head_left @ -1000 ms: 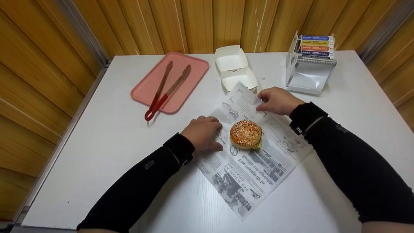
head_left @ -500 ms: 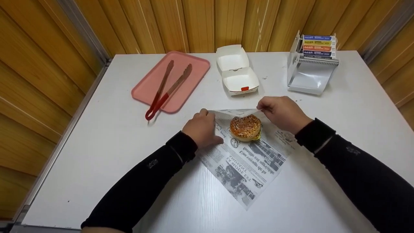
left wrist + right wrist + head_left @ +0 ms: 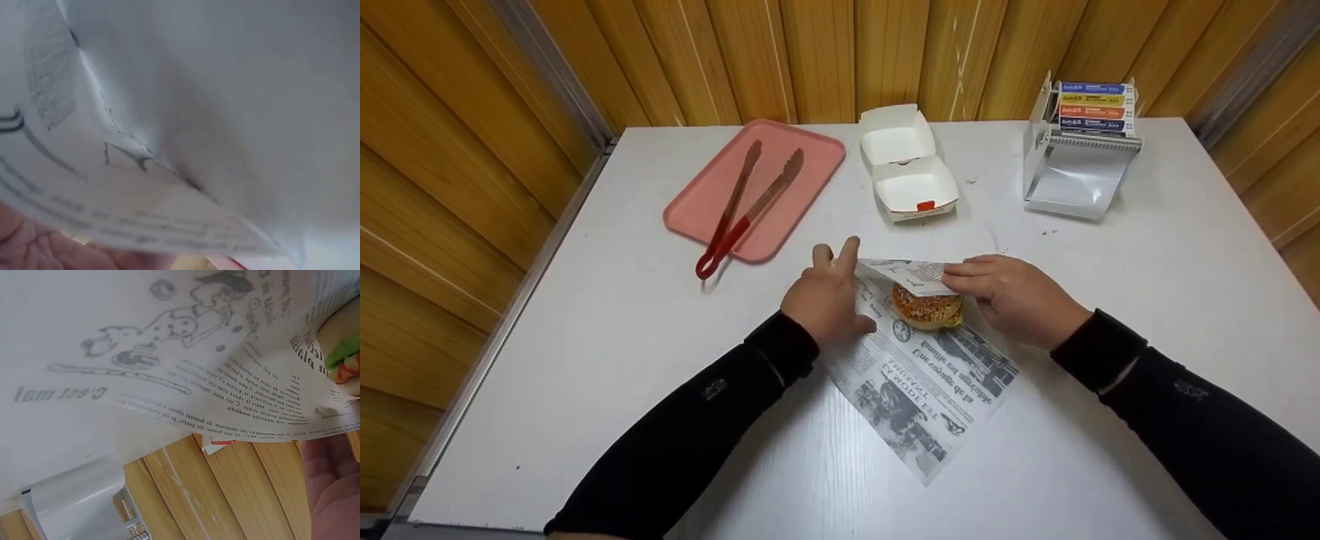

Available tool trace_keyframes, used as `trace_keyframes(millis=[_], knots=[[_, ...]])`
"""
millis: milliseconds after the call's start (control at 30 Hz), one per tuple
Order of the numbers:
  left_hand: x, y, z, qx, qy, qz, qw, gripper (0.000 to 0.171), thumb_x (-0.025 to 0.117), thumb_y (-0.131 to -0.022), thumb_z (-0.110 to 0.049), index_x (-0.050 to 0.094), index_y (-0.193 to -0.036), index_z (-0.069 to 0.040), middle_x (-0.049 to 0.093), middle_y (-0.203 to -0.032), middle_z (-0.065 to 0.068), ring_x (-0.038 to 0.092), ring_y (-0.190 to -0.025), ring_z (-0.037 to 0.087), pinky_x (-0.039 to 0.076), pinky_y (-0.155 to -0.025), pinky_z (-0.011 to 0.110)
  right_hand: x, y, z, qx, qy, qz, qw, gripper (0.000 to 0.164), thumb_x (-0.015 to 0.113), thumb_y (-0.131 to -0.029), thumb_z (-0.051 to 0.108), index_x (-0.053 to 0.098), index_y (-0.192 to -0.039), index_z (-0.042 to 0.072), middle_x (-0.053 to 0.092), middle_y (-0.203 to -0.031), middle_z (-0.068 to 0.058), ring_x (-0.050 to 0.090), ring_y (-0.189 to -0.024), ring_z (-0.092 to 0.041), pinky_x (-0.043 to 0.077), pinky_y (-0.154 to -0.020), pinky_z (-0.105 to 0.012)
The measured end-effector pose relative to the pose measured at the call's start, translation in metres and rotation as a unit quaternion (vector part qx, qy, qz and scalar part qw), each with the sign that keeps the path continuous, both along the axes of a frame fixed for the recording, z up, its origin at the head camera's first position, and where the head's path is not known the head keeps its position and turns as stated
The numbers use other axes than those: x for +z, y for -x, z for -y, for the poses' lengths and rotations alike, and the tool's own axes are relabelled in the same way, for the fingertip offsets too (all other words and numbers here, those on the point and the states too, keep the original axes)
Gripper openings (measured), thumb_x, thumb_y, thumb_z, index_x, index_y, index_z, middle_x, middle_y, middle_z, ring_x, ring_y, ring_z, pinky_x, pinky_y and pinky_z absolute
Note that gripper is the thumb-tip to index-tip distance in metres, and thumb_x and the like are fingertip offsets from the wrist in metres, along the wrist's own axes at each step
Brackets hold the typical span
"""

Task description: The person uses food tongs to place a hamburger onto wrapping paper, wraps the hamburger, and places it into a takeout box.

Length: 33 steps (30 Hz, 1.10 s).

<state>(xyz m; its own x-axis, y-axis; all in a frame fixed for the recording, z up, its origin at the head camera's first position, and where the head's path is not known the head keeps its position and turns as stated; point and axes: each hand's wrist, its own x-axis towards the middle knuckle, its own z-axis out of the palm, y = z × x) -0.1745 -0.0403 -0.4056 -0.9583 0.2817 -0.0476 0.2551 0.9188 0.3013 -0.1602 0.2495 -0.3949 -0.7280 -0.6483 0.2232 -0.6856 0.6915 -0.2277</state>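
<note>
A seeded burger (image 3: 928,311) sits on a sheet of newspaper-print wrapping paper (image 3: 915,390), which lies cornerwise. The sheet's far corner is folded over the back of the bun, hiding part of it. My right hand (image 3: 1020,300) presses this flap with fairly straight fingers. At the paper's left edge, my left hand (image 3: 825,296) has its fingers spread and raised, the thumb apart. Paper (image 3: 112,197) fills most of the left wrist view. In the right wrist view, lettuce and red filling show in the burger (image 3: 343,354) beside the lifted paper (image 3: 185,354).
Behind the paper stands an opened white burger box (image 3: 915,184). A pink tray (image 3: 802,202) carries red-handled tongs (image 3: 742,221) at the back left. The label dispenser (image 3: 1084,157) with coloured rolls is at the back right, near the wood-slat wall (image 3: 885,60).
My right hand has drawn the paper's far corner toward me and down over the bun, its fingers going from a pinch to pressing. My left fingers have lifted and spread.
</note>
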Motion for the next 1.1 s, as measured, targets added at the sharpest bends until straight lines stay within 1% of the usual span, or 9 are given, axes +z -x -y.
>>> trace_keyframes(millis=[167,300,367,467,600,767,900,1033,1100], knots=[[0.000,-0.004,0.001,-0.032,0.060,-0.050,0.9964,0.111,0.091,-0.074,-0.055,0.035,-0.164,-0.024,0.038,-0.156,0.023,0.061,-0.118,0.038,0.063,-0.085,0.043,-0.002,-0.007,0.000,-0.020,0.000,0.029,0.999,0.038,0.059,-0.104,0.019,0.068,-0.138,0.007,0.061,-0.151,-0.012,0.056,-0.141,-0.039,0.042,-0.118,-0.059],[-0.001,-0.008,0.000,-0.092,0.066,-0.110,0.9875,0.094,0.090,-0.079,-0.037,0.042,-0.160,-0.030,0.039,-0.160,0.018,0.054,-0.131,0.038,0.056,-0.100,0.049,-0.005,-0.011,0.007,-0.035,0.033,0.011,0.999,0.032,0.061,-0.106,0.029,0.075,-0.125,0.007,0.065,-0.146,-0.015,0.060,-0.138,-0.038,0.045,-0.117,-0.056],[-0.002,-0.010,-0.001,-0.121,0.063,-0.135,0.9814,0.086,0.085,-0.082,-0.025,0.044,-0.157,-0.032,0.041,-0.161,0.015,0.053,-0.135,0.038,0.055,-0.103,0.051,-0.006,-0.012,0.011,-0.034,0.046,0.001,0.998,0.030,0.064,-0.105,0.029,0.076,-0.124,0.008,0.067,-0.143,-0.016,0.063,-0.134,-0.036,0.049,-0.113,-0.055],[-0.003,-0.012,-0.002,-0.154,0.055,-0.152,0.9747,0.078,0.078,-0.085,-0.012,0.048,-0.153,-0.035,0.046,-0.161,0.010,0.051,-0.139,0.035,0.052,-0.106,0.052,-0.006,-0.015,0.015,-0.018,0.045,-0.013,0.999,0.030,0.069,-0.102,0.028,0.076,-0.126,0.010,0.068,-0.141,-0.014,0.066,-0.131,-0.035,0.053,-0.109,-0.055],[-0.001,-0.013,-0.001,-0.194,0.046,-0.137,0.9702,0.069,0.076,-0.089,-0.012,0.054,-0.149,-0.039,0.050,-0.160,0.003,0.047,-0.145,0.030,0.045,-0.114,0.052,-0.007,-0.018,0.017,0.006,0.030,-0.029,0.999,0.029,0.073,-0.099,0.027,0.079,-0.123,0.011,0.069,-0.139,-0.015,0.066,-0.130,-0.036,0.053,-0.108,-0.055],[0.004,-0.012,-0.002,-0.242,0.023,-0.118,0.9627,0.050,0.079,-0.094,-0.038,0.064,-0.142,-0.035,0.056,-0.155,-0.002,0.048,-0.147,0.024,0.039,-0.118,0.049,-0.010,-0.020,0.019,0.017,0.038,-0.066,0.997,0.030,0.083,-0.091,0.031,0.080,-0.111,0.009,0.074,-0.131,-0.013,0.070,-0.124,-0.033,0.059,-0.100,-0.052],[0.006,-0.013,-0.007,-0.279,-0.008,-0.112,0.9536,0.043,0.076,-0.095,-0.046,0.070,-0.135,-0.031,0.061,-0.151,-0.004,0.049,-0.146,0.023,0.038,-0.118,0.048,-0.011,-0.019,0.021,0.022,0.047,-0.093,0.994,0.026,0.088,-0.086,0.027,0.078,-0.104,0.011,0.077,-0.122,-0.008,0.074,-0.115,-0.028,0.061,-0.093,-0.047],[0.007,-0.014,-0.011,-0.294,-0.022,-0.097,0.9507,0.037,0.070,-0.099,-0.045,0.073,-0.132,-0.028,0.063,-0.149,-0.006,0.050,-0.146,0.022,0.036,-0.121,0.050,-0.011,-0.018,0.023,0.033,0.048,-0.096,0.994,0.023,0.086,-0.087,0.018,0.080,-0.109,0.014,0.075,-0.113,-0.008,0.072,-0.107,-0.028,0.061,-0.090,-0.044],[0.007,-0.014,-0.014,-0.294,-0.021,-0.095,0.9508,0.032,0.065,-0.103,-0.042,0.073,-0.130,-0.028,0.064,-0.147,-0.007,0.051,-0.145,0.021,0.036,-0.121,0.049,-0.011,-0.018,0.023,0.035,0.042,-0.092,0.994,0.024,0.084,-0.089,0.018,0.081,-0.113,0.015,0.074,-0.116,-0.010,0.071,-0.109,-0.030,0.060,-0.093,-0.047]])
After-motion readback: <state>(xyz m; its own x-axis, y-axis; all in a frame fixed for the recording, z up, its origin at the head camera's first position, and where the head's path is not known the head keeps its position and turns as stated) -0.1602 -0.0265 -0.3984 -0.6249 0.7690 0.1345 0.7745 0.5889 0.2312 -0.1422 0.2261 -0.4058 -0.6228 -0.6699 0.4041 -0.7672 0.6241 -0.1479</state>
